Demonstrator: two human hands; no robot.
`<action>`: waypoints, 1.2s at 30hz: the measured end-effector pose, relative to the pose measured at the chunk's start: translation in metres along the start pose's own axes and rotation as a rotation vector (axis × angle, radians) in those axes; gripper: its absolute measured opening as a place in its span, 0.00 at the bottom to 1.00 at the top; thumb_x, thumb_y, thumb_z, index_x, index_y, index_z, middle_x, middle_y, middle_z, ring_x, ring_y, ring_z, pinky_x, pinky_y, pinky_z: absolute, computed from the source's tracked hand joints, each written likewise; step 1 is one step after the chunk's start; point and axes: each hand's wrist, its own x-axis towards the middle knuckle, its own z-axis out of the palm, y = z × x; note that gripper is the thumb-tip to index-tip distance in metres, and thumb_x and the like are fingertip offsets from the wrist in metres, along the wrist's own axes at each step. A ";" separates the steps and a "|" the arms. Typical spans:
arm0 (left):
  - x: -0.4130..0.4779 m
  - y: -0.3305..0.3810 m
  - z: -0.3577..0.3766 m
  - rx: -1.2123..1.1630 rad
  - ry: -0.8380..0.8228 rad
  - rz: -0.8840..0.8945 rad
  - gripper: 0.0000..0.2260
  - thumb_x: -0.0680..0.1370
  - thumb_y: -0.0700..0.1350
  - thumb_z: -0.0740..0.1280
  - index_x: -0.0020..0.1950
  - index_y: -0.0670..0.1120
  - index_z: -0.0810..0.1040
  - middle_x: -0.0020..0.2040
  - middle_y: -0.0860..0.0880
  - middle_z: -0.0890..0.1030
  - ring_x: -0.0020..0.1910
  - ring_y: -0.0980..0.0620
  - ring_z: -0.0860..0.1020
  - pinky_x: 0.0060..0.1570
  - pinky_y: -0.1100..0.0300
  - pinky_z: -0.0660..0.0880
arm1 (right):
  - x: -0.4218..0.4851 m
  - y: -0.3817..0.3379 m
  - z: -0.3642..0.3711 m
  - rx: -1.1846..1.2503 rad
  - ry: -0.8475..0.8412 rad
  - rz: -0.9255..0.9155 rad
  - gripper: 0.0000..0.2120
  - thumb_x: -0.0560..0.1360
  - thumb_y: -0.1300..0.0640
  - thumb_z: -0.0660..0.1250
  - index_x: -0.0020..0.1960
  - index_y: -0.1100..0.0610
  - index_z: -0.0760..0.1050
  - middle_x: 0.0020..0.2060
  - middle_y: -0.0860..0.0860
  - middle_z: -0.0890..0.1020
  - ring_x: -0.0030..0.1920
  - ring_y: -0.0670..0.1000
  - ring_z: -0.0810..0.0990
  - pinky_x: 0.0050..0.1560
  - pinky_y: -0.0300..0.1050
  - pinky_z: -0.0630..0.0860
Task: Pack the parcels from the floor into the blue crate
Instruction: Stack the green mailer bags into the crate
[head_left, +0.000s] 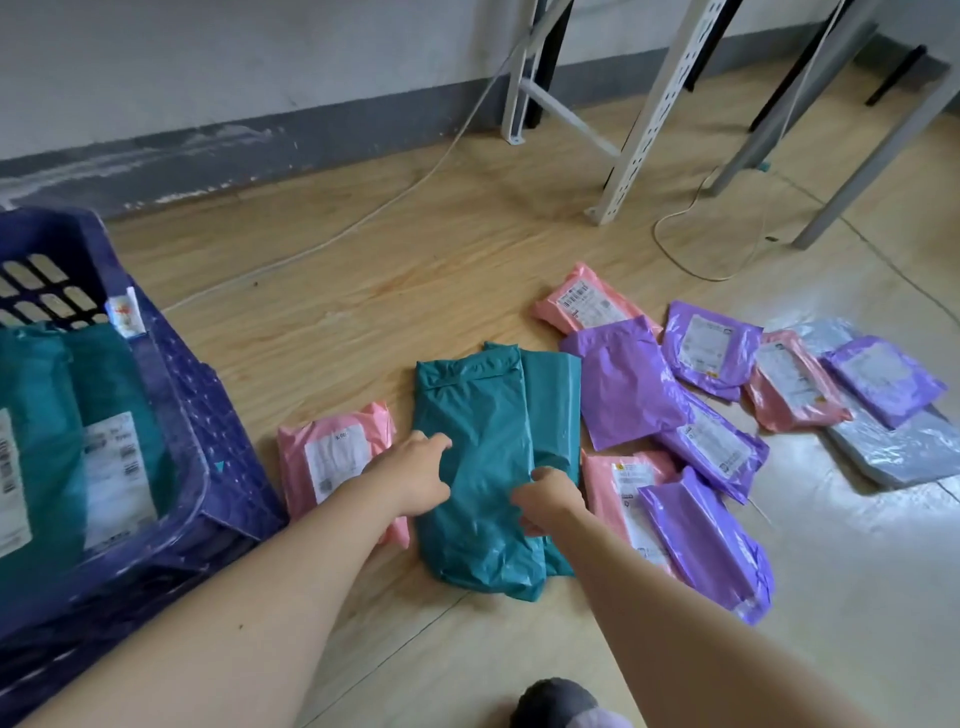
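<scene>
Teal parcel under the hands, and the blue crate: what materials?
Teal parcel: probably a thin plastic-film mailer, with a soft sheen, fine creases and a folded flap. Blue crate: looks like rigid moulded plastic, with a glossy rim and slotted wall.

Glossy crinkled plastic parcels (480, 457); wood-look floor (363, 270); plastic crate (208, 415).

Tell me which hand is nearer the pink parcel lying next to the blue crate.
Left. The left hand grips the edge of the teal parcel right beside the pink parcel; the right hand grips its opposite edge, farther away.
</scene>
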 end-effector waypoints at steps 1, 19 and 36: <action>0.003 -0.002 0.001 -0.006 -0.008 -0.007 0.27 0.77 0.44 0.61 0.75 0.51 0.58 0.71 0.48 0.63 0.62 0.47 0.72 0.51 0.57 0.70 | 0.003 0.002 0.003 0.000 0.002 0.021 0.18 0.72 0.62 0.61 0.62 0.59 0.69 0.42 0.55 0.77 0.39 0.58 0.79 0.43 0.51 0.81; 0.008 -0.020 0.004 -0.046 -0.066 -0.046 0.27 0.77 0.45 0.62 0.75 0.49 0.59 0.72 0.47 0.62 0.64 0.47 0.70 0.56 0.56 0.71 | 0.029 -0.003 0.006 0.471 -0.029 0.229 0.12 0.74 0.69 0.62 0.34 0.62 0.65 0.30 0.56 0.68 0.28 0.51 0.69 0.30 0.41 0.69; 0.009 0.003 -0.007 -0.702 0.077 -0.208 0.31 0.79 0.61 0.57 0.75 0.43 0.60 0.75 0.45 0.63 0.72 0.45 0.64 0.67 0.51 0.64 | -0.005 -0.029 -0.009 0.547 -0.241 -0.093 0.12 0.68 0.66 0.69 0.31 0.53 0.73 0.29 0.47 0.76 0.36 0.46 0.73 0.36 0.38 0.67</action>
